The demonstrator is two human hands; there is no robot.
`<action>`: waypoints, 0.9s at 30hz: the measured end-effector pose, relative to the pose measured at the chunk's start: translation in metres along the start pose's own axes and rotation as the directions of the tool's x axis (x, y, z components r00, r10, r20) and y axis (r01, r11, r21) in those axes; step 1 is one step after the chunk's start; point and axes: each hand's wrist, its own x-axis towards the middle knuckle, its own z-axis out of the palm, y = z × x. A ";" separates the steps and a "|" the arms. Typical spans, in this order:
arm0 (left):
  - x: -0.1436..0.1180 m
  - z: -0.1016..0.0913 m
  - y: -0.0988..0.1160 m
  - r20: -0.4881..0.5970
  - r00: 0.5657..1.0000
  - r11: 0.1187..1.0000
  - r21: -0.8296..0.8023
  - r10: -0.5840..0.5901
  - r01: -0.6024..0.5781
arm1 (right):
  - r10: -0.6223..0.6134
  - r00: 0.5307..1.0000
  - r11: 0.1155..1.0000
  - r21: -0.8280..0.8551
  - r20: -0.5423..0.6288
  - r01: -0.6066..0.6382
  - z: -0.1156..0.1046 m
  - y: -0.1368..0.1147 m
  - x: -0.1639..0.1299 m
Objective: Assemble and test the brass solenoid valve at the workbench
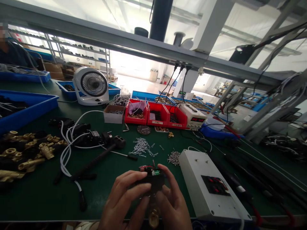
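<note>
Both hands are up close to the camera, low centre, over the near edge of the green desk (43, 195). Left hand (123, 199) and right hand (171, 201) share one small black module (150, 181) w/ a brass fitting (153, 218) hanging below it. Left fingers (134, 179) curl over the module's top and front, pinching it; right fingers (168, 175) close on its right end, thumb side hidden. Red wires and a green connector (155, 172) show on top of the module.

Just right of the hands lies a white box (199, 179) w/ a black panel, flat on the desk. Behind the hands: a heap of small silver clips (141, 147) and a pile of screws (174, 158). To the left, a black hammer-like tool (100, 156), white cables (69, 140), and a big pile of brass fittings (26, 150) mixed w/ black parts. Further back, red bins (157, 116), a cardboard box (114, 114), a white fan (90, 85), a power supply (193, 115), blue trays (21, 111). Another person sits far left, partly out of view.
</note>
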 end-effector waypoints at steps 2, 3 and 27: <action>-0.003 0.007 0.001 -0.096 0.964 0.957 -0.182 -0.248 0.228 | -0.016 1.000 0.999 -0.038 0.018 0.017 -0.001 0.001 -0.002; -0.003 0.009 0.002 -0.070 0.910 0.874 -0.318 -0.409 0.368 | -0.042 0.998 0.993 -0.105 0.036 0.046 -0.002 0.000 -0.003; -0.002 -0.012 0.029 0.272 0.708 0.579 -0.424 -0.652 0.696 | -0.148 0.978 0.261 -0.960 -0.144 -0.102 -0.169 -0.119 0.097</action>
